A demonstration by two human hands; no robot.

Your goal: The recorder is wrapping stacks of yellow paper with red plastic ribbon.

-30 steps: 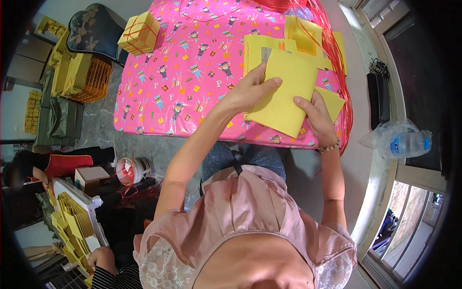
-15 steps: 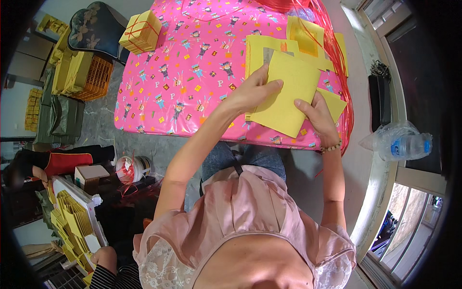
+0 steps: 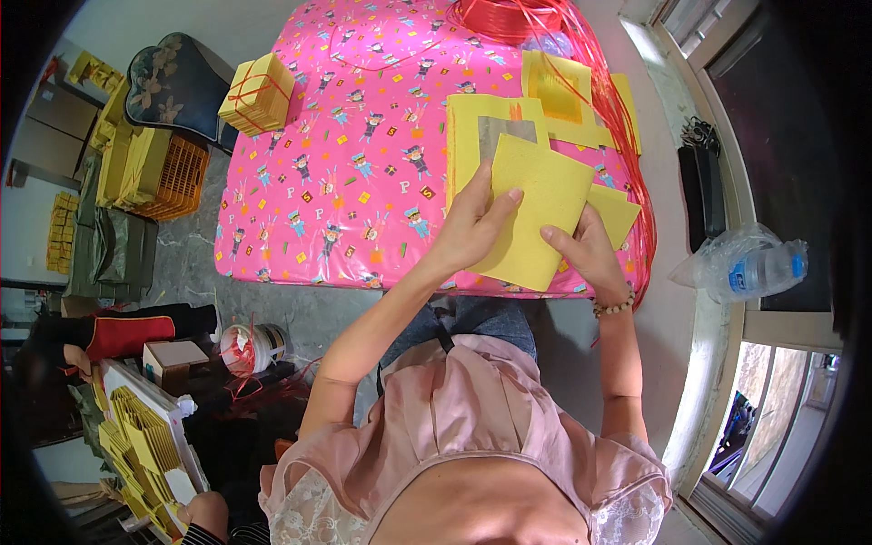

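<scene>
Both my hands hold a yellow paper sheet [image 3: 536, 213] over the near right part of the table; whether it is one sheet or a thin stack I cannot tell. My left hand [image 3: 472, 222] grips its left edge, thumb on top. On the lower right edge, my right hand [image 3: 590, 250] closes with the thumb on top and the fingers mostly hidden beneath. Just beyond lies a yellow paper stack [image 3: 461, 136] with a grey patch on it, partly covered. Another yellow sheet [image 3: 615, 213] shows beside my right hand.
The table has a pink patterned cover [image 3: 313, 200]. A yellow paper bundle [image 3: 257, 91] tied with red string stands far left. Red plastic strands [image 3: 627, 136] hang from a red coil [image 3: 509, 20] along the right side. A plastic bottle [image 3: 763, 271] lies right. Another person's hand [image 3: 74, 359] shows at left.
The whole view has shifted, so the table sits lower in it. My hands keep their grip, and the held sheet has come slightly nearer to me.
</scene>
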